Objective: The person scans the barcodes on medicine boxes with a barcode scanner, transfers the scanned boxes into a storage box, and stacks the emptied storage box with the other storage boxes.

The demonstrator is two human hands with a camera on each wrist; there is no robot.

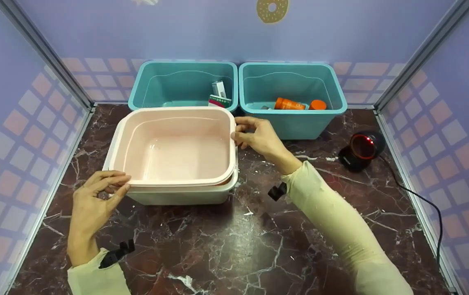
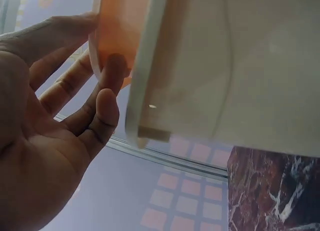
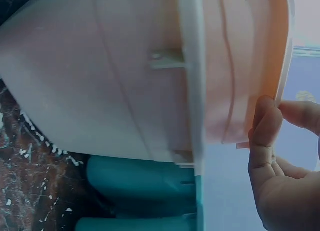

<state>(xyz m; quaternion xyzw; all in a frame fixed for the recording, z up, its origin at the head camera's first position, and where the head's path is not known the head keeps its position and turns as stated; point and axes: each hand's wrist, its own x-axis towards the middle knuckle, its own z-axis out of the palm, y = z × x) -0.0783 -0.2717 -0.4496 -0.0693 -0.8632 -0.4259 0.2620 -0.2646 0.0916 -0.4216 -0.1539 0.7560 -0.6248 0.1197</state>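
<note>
A pale pink plastic bin [image 1: 177, 159] sits partly inside a white bin [image 1: 177, 196], its rim raised above the white one. At the front left corner my left hand [image 1: 93, 200] pinches the pink rim between thumb and fingers. My right hand [image 1: 259, 137] pinches the same bin's rim on the right side. In the right wrist view, the right thumb and a finger close on the pink wall [image 3: 245, 66], well above the white rim [image 3: 192, 81]. Nothing shows inside the pink bin; what lies in the white one is mostly hidden.
Behind stand two teal bins: the left one [image 1: 183, 65] holds small boxes [image 1: 219, 100], the right one [image 1: 294, 123] orange bottles [image 1: 290, 104]. A black scanner-like device [image 1: 361, 149] with red lights and a cable [image 1: 419, 196] is at the right of the marble-patterned table [image 1: 234, 262].
</note>
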